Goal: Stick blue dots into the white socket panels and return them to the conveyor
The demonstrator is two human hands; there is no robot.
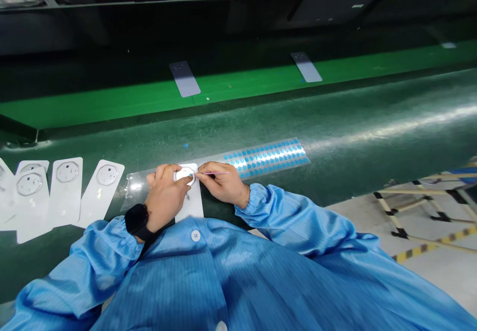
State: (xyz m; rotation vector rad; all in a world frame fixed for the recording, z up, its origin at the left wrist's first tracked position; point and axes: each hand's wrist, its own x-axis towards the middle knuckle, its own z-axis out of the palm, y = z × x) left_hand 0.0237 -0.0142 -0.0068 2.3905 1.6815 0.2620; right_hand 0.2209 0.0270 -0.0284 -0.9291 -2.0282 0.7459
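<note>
A white phone back cover with a round camera cut-out area lies flat in front of me on the green bench. My left hand, with a black watch at its wrist, is closed over the cover's left side, fingertips at the round area. Pinched in my right hand is a thin pinkish-purple stick, its tip over the round area beside my left fingertips. What lies right at the tip is too small to make out. Under and beside the hands stretches a clear sheet of blue round stickers.
Several white phone covers lie overlapping at the left. Beyond the bench runs a green conveyor belt carrying a cover and another cover. A pipe-frame rack stands on the floor at right.
</note>
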